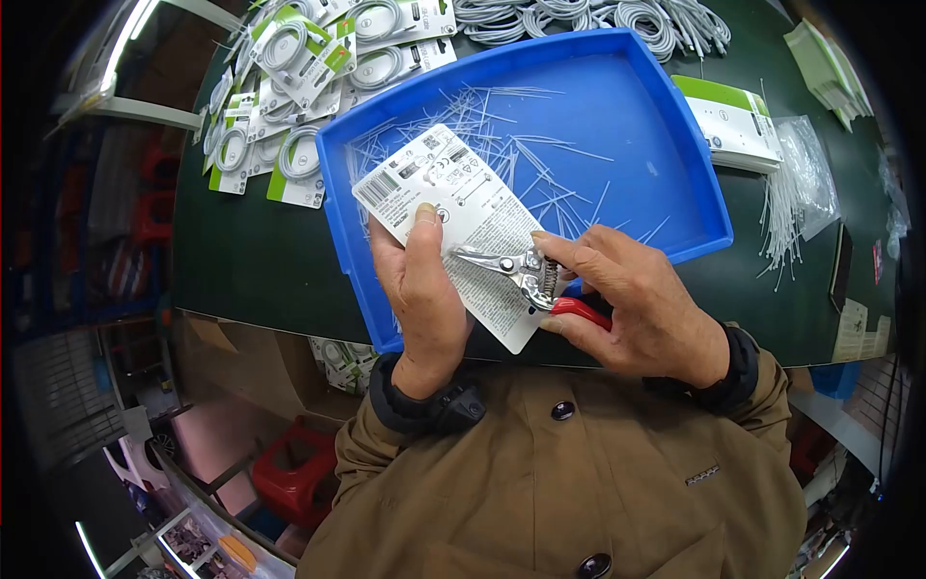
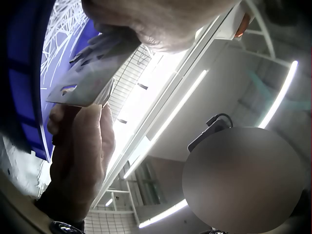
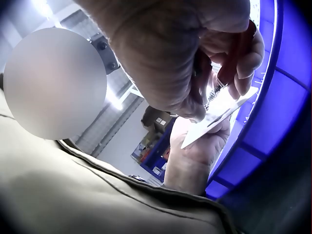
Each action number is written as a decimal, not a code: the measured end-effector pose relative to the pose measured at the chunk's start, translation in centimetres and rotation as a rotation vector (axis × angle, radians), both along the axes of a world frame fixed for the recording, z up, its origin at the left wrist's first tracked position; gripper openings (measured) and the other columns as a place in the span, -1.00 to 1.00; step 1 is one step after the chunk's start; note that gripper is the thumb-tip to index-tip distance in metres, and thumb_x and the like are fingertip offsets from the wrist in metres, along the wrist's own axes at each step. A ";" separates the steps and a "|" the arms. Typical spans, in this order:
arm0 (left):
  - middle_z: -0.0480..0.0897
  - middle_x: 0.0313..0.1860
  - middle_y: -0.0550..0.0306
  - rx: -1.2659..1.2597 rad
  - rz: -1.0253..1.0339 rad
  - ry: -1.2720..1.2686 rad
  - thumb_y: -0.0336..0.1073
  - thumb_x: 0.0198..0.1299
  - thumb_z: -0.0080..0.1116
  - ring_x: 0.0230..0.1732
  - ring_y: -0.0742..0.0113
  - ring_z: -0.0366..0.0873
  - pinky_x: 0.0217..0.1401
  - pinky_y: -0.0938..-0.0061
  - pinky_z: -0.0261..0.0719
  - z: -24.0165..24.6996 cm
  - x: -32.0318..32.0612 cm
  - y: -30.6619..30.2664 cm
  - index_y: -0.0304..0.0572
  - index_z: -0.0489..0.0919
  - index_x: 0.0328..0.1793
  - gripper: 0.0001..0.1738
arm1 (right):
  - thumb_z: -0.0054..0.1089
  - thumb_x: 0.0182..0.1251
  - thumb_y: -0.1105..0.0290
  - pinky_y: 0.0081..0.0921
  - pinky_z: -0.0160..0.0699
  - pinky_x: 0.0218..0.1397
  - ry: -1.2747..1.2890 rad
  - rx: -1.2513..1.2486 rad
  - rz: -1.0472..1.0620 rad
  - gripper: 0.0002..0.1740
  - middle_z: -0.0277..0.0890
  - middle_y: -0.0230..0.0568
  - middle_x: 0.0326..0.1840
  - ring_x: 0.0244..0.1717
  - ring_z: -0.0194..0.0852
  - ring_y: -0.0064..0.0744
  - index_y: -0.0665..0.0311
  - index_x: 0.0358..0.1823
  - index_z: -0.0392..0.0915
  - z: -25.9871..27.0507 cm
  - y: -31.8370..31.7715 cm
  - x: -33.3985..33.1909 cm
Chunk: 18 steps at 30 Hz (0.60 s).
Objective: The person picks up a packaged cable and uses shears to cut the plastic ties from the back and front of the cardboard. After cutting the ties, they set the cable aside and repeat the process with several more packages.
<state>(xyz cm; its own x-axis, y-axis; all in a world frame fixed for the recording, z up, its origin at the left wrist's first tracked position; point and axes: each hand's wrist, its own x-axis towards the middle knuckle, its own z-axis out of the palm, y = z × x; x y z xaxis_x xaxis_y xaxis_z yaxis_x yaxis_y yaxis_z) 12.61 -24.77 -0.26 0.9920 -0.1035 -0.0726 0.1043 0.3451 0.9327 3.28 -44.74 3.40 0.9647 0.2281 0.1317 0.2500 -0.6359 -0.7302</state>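
My left hand (image 1: 424, 299) holds a printed white packaging card (image 1: 492, 299) over the near part of a blue tray (image 1: 627, 106), thumb on top of its printed face. In my right hand (image 1: 646, 304) is a pair of snips (image 1: 526, 268) with red handles and a coil spring. Their metal blades overlap the middle of the card, pointing toward the left hand. The right wrist view shows fingers curled around the red handles (image 3: 239, 56), close above the tilted card (image 3: 207, 124). In the left wrist view, the card (image 2: 85, 83) spans between both hands.
Thin white plastic strips (image 1: 550, 183) lie scattered in the tray. Carded coiled cables (image 1: 289, 53) pile up at the far left, with loose grey cables (image 1: 579, 14) behind the tray. A stack of green-and-white cards (image 1: 728, 125) and a bundle of white strips (image 1: 781, 212) are at right.
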 end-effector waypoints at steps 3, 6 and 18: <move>0.65 0.28 -0.15 0.006 -0.004 -0.010 -0.35 0.64 -0.10 0.20 0.16 0.75 0.27 0.24 0.75 -0.1 -0.1 -0.2 -0.32 0.36 0.55 -0.55 | 0.59 0.25 0.29 -0.16 0.59 -0.19 0.026 -0.025 -0.003 -0.26 0.51 -0.08 -0.16 -0.20 0.58 -0.02 0.28 0.46 0.54 -0.1 0.3 0.2; 0.65 0.29 -0.15 -0.004 0.001 0.013 -0.33 0.64 -0.12 0.22 0.14 0.74 0.29 0.22 0.74 -0.1 -0.3 -0.5 -0.31 0.35 0.56 -0.55 | 0.59 0.25 0.30 -0.16 0.61 -0.18 -0.037 -0.055 -0.016 -0.25 0.51 -0.07 -0.16 -0.19 0.59 -0.01 0.30 0.46 0.53 -0.5 0.7 0.2; 0.63 0.28 -0.11 -0.050 -0.050 0.065 -0.37 0.63 -0.07 0.22 0.29 0.61 0.40 0.34 0.53 0.2 -0.4 -1.0 -0.41 0.37 0.52 -0.57 | 0.59 0.26 0.33 -0.13 0.62 -0.21 0.009 -0.016 -0.033 -0.26 0.52 -0.04 -0.20 -0.26 0.60 0.01 0.30 0.47 0.53 -0.9 -0.1 -0.1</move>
